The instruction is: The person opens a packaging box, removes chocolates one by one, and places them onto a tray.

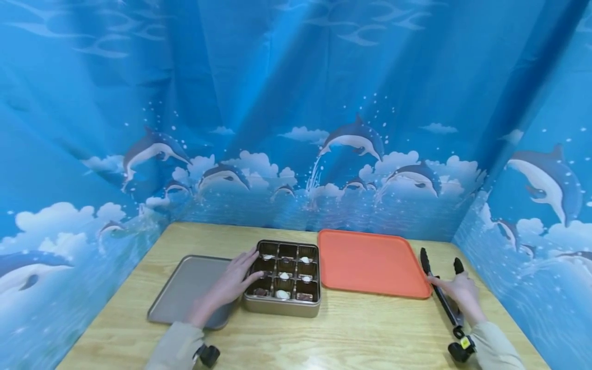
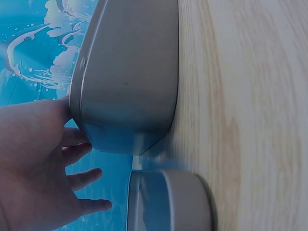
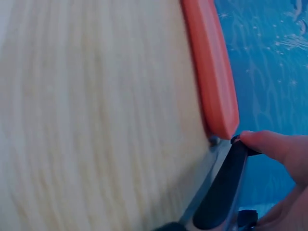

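Observation:
A bronze-coloured square tin with a divided insert stands left of centre; small brown and white pieces, likely chocolates, lie in its compartments. My left hand rests at its left side, thumb and fingertips at the rim. In the left wrist view, the fingers of that hand are spread and fairly straight beside the tin's wall. On the right, my right hand holds a pair of black-tipped tongs, whose arms stand apart. The right thumb presses on one dark handle in the right wrist view.
An orange tray lies between the tin and the tongs. To the tin's left is a flat grey-brown lid or tray, partly under my left forearm. Blue dolphin-print curtains enclose the wooden table at the back and sides.

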A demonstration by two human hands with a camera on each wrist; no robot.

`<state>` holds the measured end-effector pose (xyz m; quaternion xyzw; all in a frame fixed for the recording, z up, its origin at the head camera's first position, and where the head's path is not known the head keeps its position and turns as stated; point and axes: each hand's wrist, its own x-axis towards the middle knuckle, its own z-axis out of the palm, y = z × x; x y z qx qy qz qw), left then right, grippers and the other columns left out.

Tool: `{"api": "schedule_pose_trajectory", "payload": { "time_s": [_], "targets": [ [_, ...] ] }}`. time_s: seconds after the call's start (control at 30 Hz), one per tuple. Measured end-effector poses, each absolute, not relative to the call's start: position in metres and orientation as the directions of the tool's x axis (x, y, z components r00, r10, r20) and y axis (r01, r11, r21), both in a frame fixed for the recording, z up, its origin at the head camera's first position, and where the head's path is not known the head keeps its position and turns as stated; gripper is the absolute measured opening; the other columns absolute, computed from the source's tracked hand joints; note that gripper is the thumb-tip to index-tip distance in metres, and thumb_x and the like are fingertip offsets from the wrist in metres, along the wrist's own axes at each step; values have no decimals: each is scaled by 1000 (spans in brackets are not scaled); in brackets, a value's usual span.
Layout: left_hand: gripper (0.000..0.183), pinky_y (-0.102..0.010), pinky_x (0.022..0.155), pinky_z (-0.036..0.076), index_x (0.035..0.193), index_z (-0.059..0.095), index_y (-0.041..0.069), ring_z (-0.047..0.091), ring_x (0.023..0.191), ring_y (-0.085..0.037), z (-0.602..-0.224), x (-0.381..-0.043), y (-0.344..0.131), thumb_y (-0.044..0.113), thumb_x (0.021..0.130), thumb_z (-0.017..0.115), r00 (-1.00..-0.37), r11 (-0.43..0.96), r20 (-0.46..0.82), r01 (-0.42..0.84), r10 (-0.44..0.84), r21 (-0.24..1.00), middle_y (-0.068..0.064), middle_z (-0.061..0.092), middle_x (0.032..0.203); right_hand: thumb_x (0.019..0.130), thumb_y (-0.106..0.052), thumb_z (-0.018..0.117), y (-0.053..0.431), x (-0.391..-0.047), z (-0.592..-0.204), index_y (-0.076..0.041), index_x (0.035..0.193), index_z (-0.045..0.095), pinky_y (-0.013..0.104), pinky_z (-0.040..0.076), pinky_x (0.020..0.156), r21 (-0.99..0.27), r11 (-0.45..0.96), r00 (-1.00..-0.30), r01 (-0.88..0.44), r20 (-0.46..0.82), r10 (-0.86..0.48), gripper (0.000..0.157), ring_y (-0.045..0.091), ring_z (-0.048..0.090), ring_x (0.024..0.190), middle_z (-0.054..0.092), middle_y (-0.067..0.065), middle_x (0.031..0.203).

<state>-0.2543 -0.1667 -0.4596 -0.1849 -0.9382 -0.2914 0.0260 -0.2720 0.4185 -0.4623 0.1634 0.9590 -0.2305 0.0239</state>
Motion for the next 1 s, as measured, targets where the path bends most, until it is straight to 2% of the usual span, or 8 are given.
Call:
{"api": "schedule_pose_trajectory", "payload": {
  "time_s": [0.13,0.23,0.33,0.6,0.77,0.8,0.9,1.0],
  "targets": [
    [68,-65,120,16,156,32,-3,21,149,-48,-461,-254,-167,35,105,56,-931,761,155,361,331,539,-20,23,164,92,-58,65,422,-270,-458,29,141,21,37,42,55,-535,787,-948,306,-93,306,109,28,46,64,47,31,82],
    [69,-64,121,17,156,29,-3,21,149,-48,-462,-254,-168,34,105,56,-931,764,158,361,330,535,-21,22,164,94,-57,63,417,-268,-453,21,151,10,49,53,68,-590,757,-951,281,-66,301,111,46,56,78,53,40,98],
    [69,-64,121,17,157,28,-3,22,149,-48,-462,-254,-168,33,105,55,-930,764,164,365,330,533,-21,22,165,96,-55,61,410,-267,-448,15,155,1,66,48,93,-610,753,-955,248,-25,294,109,63,48,113,40,51,133],
    [65,-61,122,17,156,28,-5,23,149,-47,-461,-254,-165,27,106,54,-923,761,179,383,341,524,-22,23,163,99,-43,64,389,-268,-436,-7,163,9,72,36,102,-634,756,-963,162,66,262,91,63,33,132,28,41,153],
    [65,-62,122,17,157,27,-4,22,149,-46,-460,-253,-165,27,106,54,-925,763,171,376,338,526,-22,22,164,99,-40,63,380,-268,-437,4,156,26,63,46,88,-627,771,-961,111,129,243,81,52,53,111,54,38,125],
    [65,-62,122,17,157,27,-4,23,149,-46,-461,-253,-165,27,106,54,-926,763,171,375,337,526,-22,22,164,99,-39,63,378,-268,-437,7,153,30,58,47,81,-630,770,-960,95,147,238,78,48,55,99,58,34,111],
    [65,-62,122,17,157,27,-3,23,150,-46,-461,-254,-165,28,106,54,-928,765,167,370,334,528,-21,22,164,99,-37,64,374,-269,-438,7,149,36,45,45,71,-621,783,-958,41,198,207,72,35,55,83,58,22,89],
    [65,-62,122,17,157,28,-3,23,149,-46,-461,-253,-165,28,106,54,-929,764,166,367,331,530,-21,22,164,99,-31,65,370,-269,-439,6,146,41,44,44,70,-614,789,-956,-27,245,158,65,34,55,81,58,18,83]
  ]
}}
